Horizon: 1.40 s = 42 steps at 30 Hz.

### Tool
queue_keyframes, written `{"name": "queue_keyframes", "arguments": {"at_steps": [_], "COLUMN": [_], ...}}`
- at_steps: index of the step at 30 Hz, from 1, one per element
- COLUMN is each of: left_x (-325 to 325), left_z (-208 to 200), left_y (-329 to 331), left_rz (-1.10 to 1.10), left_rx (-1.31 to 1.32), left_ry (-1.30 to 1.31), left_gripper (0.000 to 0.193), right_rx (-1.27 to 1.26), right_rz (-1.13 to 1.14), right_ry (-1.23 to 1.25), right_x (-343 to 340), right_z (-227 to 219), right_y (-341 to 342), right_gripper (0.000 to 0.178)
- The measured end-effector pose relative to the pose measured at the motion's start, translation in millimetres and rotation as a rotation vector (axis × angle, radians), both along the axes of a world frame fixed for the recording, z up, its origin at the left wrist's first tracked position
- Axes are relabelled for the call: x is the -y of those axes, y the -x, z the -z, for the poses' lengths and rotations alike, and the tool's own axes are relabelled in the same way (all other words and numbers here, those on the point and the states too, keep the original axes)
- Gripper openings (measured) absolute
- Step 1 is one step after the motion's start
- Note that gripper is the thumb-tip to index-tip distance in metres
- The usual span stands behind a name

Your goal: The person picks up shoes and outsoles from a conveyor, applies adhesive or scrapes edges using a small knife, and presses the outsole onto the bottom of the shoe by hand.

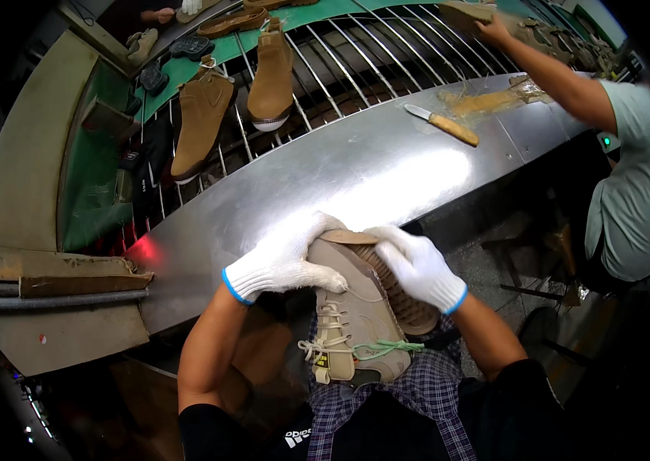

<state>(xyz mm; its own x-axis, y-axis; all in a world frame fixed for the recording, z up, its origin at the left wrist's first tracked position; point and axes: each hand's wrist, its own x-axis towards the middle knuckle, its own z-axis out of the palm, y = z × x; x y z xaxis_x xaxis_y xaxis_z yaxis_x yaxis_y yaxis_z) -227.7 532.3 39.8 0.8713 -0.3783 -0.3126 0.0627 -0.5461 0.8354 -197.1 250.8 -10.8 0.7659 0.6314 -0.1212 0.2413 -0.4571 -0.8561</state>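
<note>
A beige lace-up shoe upper (363, 307) lies across my lap, toe away from me, with cream laces and a green cord near its heel. My left hand (286, 257), in a white knitted glove with a blue cuff, wraps round its toe, thumb pressed on the side. Along the upper's right side runs a brown ridged sole (409, 311), its toe end at the upper's toe. My right hand (418, 270), gloved alike, grips the sole near that end, its fingertips partly hidden. How far sole and upper touch, I cannot tell.
A metal bench edge (286, 196) curves ahead, with a wooden-handled knife (452, 129) on it. Tan boots (203, 119) stand on a rack of metal rods (332, 65). At the right a co-worker (628, 184) reaches over the rack to a sole (465, 11). Dark soles (190, 46) lie back left.
</note>
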Motion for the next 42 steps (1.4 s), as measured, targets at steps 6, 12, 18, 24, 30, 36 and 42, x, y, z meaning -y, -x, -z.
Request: {"name": "queue_keyframes", "arguments": {"at_steps": [6,12,18,24,30,36,42], "left_x": [2.9,2.1,8.5,40.9,48.5,56.5,65.0], "left_z": [2.5,6.8,53.4,70.7,48.0,-6.9,-15.6], "left_y": [1.7,6.6,34.0,38.2,44.6,55.1,67.2], "left_rz": [0.012,-0.012,-0.303,-0.816,-0.924,-0.927,-0.939], "left_rx": [-0.007,0.049,0.121,0.091,0.163,0.259,0.183], "left_ry": [-0.045,-0.034,0.234,0.654,0.790,0.750,0.829], "left_gripper": [0.092,0.100,0.110,0.050,0.044,0.047,0.060], "right_rx": [0.322,0.345,0.313,0.379,0.156,0.249,0.419], "right_rz": [-0.240,-0.302,-0.358,-0.394,-0.330,-0.414,-0.476], "right_ry": [0.179,0.205,0.146,0.122,0.091,0.108,0.153], "right_x": [5.7,11.2,22.1,7.7,-37.6,-64.1,-59.2], "right_z": [-47.4,-44.9,-46.4,-49.9,-62.9,-92.1,-112.1], "right_y": [20.9,30.8,44.8,30.0,5.3,-2.5,11.2], "right_gripper": [0.057,0.073,0.078,0.077,0.108,0.105,0.088]}}
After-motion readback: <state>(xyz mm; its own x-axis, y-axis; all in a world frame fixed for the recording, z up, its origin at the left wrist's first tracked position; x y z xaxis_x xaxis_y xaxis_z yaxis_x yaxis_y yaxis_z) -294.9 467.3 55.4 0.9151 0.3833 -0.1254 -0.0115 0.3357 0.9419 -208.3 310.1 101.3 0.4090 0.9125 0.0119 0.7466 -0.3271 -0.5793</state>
